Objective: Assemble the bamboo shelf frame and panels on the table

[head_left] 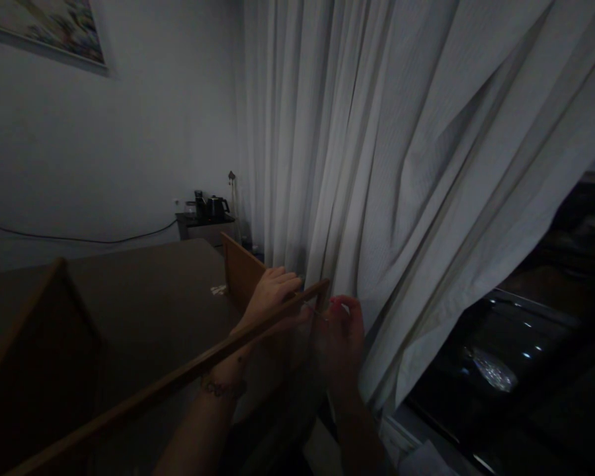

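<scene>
A long wooden piece of furniture (213,354) runs diagonally from the lower left to a corner near the curtain. My left hand (274,294) is closed on the wood just behind that corner, its fingers curled and partly hidden by the long edge. Beyond the corner, my right hand (346,324) pinches a thin metal tool (320,313) with a pinkish-red part at the fingers. The rod points at the wood's end; dimness hides its tip and exact kind. An upright wooden panel (242,264) stands behind my left hand, and another panel (44,330) rises at left.
A brown-grey table or bed-like surface (153,264) spreads behind the wood, with small pale pieces (219,289) on it. White curtains (377,165) hang close to my right hand. A dark kettle (217,206) stands on a cabinet (205,228) in the far corner. Dark glass shows at right.
</scene>
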`<state>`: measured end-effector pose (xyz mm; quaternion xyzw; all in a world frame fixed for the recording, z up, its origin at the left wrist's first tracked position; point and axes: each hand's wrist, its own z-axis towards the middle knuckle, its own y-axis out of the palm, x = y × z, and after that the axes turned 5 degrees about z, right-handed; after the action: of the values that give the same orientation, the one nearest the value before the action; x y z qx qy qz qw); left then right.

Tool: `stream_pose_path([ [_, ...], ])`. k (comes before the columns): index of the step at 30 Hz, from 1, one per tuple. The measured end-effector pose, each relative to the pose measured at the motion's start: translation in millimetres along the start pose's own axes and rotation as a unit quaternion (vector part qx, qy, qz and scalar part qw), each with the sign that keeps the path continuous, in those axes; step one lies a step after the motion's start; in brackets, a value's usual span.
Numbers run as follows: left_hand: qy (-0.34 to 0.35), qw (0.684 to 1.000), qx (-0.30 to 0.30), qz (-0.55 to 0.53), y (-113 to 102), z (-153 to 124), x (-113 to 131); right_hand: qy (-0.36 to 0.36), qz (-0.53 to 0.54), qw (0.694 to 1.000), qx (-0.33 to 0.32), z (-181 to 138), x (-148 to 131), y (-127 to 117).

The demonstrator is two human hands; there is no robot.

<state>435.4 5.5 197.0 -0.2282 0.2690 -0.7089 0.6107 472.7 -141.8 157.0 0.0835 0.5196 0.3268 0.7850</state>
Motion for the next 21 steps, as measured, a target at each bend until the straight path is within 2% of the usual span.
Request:
stream_pose_path([
  [6, -0.008, 1.000, 0.003, 0.009, -1, 1, 2, -0.074, -0.014, 0.997, 0.008, 4, 1, -3],
  [12, 0.001, 1.000, 0.012, 0.007, 1, 1, 0, -0.188, -0.067, 0.978, -0.064, 8, 16, -23],
  [17, 0.004, 1.000, 0.010, 0.005, 3, 1, -1, -0.272, -0.196, 0.933, -0.133, 19, 12, -41],
  [21, 0.002, 1.000, 0.011, 0.004, 3, 1, -1, -0.364, -0.254, 0.875, -0.191, 33, -10, -43],
])
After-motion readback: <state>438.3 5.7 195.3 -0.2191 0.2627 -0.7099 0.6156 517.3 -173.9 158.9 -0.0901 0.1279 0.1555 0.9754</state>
